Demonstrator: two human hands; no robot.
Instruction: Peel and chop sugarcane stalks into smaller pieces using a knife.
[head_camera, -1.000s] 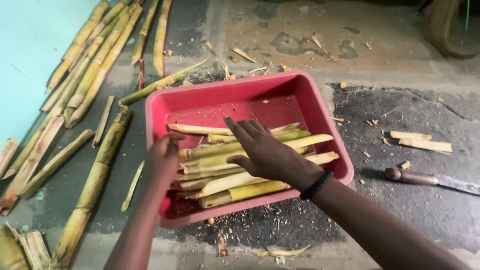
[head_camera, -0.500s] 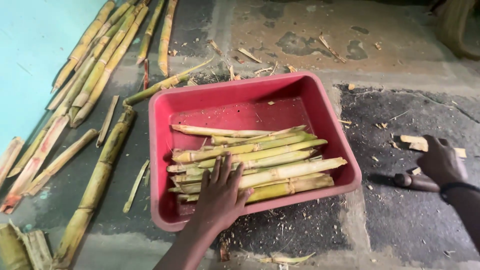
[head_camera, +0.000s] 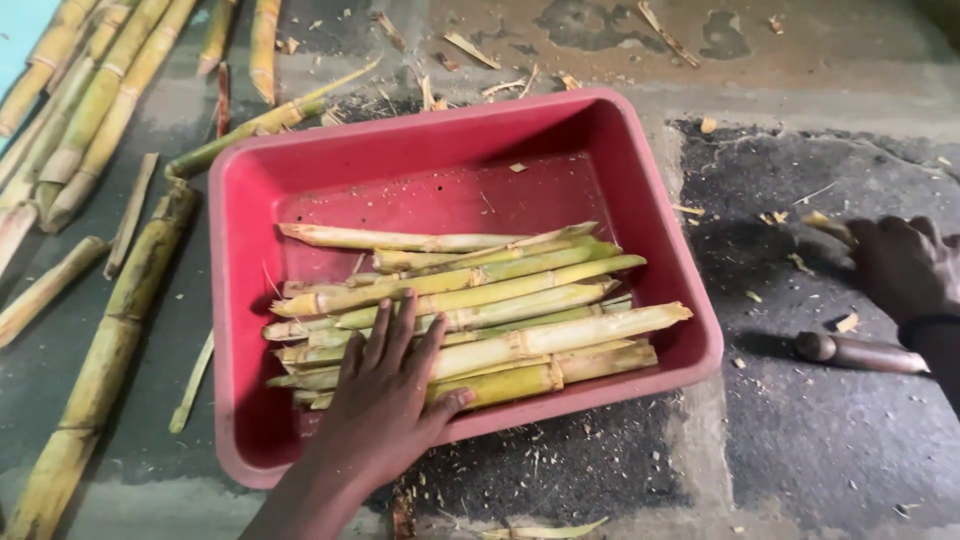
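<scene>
Left hand (head_camera: 385, 400) flat, fingers spread and released, pressing peeled cane sticks (head_camera: 470, 310) in red tub (head_camera: 640, 150), frame centre. Right hand (head_camera: 900, 265) at right edge, curled over a cane piece (head_camera: 822, 224) above knife handle (head_camera: 855, 352); grip unclear. Best kept steady, sticks aligned.

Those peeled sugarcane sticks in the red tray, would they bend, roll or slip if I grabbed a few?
The peeled sugarcane sticks look straight and woody, so probably stiff rather than floppy. Being round, they may roll, though the red tray walls and their tight stacking should hold them. Their stripped pale surfaces could be moist and a bit slippery under the left hand resting on them.
</scene>
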